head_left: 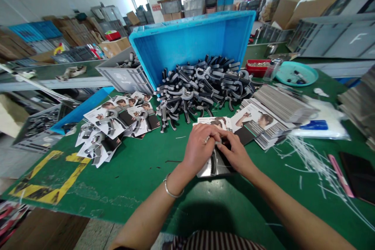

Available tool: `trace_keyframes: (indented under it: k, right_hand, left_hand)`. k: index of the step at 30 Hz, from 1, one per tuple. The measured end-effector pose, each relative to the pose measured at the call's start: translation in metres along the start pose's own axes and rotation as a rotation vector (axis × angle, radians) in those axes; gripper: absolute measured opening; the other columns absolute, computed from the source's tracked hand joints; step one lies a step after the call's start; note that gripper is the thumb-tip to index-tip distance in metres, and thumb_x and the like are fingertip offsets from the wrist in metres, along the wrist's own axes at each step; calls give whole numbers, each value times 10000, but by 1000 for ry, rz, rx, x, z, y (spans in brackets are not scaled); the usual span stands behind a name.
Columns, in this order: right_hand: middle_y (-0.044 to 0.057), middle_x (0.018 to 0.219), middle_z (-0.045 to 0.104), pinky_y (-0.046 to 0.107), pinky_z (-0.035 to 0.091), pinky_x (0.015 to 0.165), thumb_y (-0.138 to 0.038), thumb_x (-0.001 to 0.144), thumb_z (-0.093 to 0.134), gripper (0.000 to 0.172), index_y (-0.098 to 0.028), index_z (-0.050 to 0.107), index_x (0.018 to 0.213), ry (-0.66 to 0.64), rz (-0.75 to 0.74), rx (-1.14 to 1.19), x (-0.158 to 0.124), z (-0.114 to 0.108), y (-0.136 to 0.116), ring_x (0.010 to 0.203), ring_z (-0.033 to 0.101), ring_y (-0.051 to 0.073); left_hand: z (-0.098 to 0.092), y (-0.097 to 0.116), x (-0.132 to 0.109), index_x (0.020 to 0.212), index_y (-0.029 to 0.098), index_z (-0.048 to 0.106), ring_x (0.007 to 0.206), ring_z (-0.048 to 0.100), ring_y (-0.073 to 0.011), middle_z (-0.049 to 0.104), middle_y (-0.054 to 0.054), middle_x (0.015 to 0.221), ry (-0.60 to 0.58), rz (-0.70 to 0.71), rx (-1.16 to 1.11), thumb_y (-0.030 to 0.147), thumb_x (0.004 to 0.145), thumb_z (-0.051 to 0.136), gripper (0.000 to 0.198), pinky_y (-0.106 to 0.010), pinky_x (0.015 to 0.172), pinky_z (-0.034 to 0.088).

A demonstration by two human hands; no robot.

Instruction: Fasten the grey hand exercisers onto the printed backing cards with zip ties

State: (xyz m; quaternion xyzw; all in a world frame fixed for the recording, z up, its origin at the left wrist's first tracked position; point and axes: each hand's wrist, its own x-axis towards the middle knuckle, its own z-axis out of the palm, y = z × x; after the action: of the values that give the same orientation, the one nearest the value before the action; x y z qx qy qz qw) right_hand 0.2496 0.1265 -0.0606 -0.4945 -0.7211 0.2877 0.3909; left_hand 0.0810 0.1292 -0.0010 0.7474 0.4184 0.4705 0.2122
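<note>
A printed card [204,170] lies near the table's front edge with a grey-and-black hand grip strengthener [214,163] on it. My left hand [199,144] is closed over the top of the strengthener, its fingers curled and hiding most of it. From the other side my right hand [234,151] pinches at the same spot, fingertips touching those of my left. What lies between the fingertips is hidden. Ahead of my hands, a heap of similar hand grips [202,82] spills out of a tipped blue crate [193,41].
Carded hand grips [107,125] are piled at left. On the right are stacked printed cards [278,105], white zip ties [310,160], a pink cutter [340,175] and a dark flat object [359,175]. Behind stand a red tray [258,71] and a turquoise plate [312,76].
</note>
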Motion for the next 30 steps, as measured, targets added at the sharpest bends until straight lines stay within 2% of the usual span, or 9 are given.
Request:
trace_keyframes:
  k: [4,9,13,17,19,21,23,27,30]
  right_hand:
    - [66,1310,576,453,412,951,-228,877,545,213,-248,595,1084,21,-5,-6,-1,3,-2,1167,487,272]
    - [62,1312,574,480,366,1006,-234,879,557,59,-240,596,922,26,-23,-18,-2,2,-4,1225,464,272]
    - [65,1310,565,494,332,1027,-288,886,582,66,-238,620,868,-21,-67,-55,-2,0,-3,1249,455,281]
    - [70,1280,586,478,358,1016,-299,920,513,119,-236,613,930,36,-1,13,-1,2,3,1204,479,265]
    - [72,1248,604,454,395,990,-289,925,486,190,-242,594,1075,50,34,54,-1,3,6,1160,499,250]
    - [65,1235,613,437,416,972,-279,913,497,276,-246,567,1177,29,28,58,-2,3,7,1132,507,242]
    - [54,1238,615,439,407,986,-272,904,511,291,-252,575,1187,16,4,41,-2,5,6,1142,502,243]
    - [55,1251,613,464,393,996,-273,905,505,258,-258,598,1145,63,-6,22,-1,9,5,1177,495,255]
    - [74,1235,620,470,383,1002,-258,897,502,240,-241,608,1111,92,-27,11,1,12,5,1168,509,256]
  left_hand:
    - [-6,-3,8,1053,196,632,1005,585,-194,673,-56,1039,89,-81,164,185,923,522,171,-352,923,427]
    - [0,-44,6,795,183,700,899,612,-205,710,-40,855,-148,-281,117,324,907,574,220,-345,866,423]
    - [8,-43,5,785,179,687,767,611,-167,703,-11,783,-190,-278,-6,298,879,598,176,-298,761,441]
    - [17,-11,-12,814,184,665,914,576,-210,690,-48,874,-167,-4,288,278,911,544,181,-365,862,409]
    - [20,2,-28,852,171,657,970,554,-231,684,-80,932,-279,226,389,235,929,498,188,-408,904,385]
    - [18,6,-41,857,163,648,951,556,-227,681,-85,927,-358,308,373,203,938,474,196,-414,899,387]
    - [13,3,-45,839,170,634,918,565,-212,676,-66,893,-270,167,273,230,940,499,179,-394,881,404]
    - [3,9,-42,850,191,600,829,589,-177,654,-32,842,99,-211,-1,309,958,491,194,-335,810,458]
    - [5,28,-49,857,204,613,893,597,-191,674,-38,876,-39,-36,-29,275,933,543,126,-357,875,447]
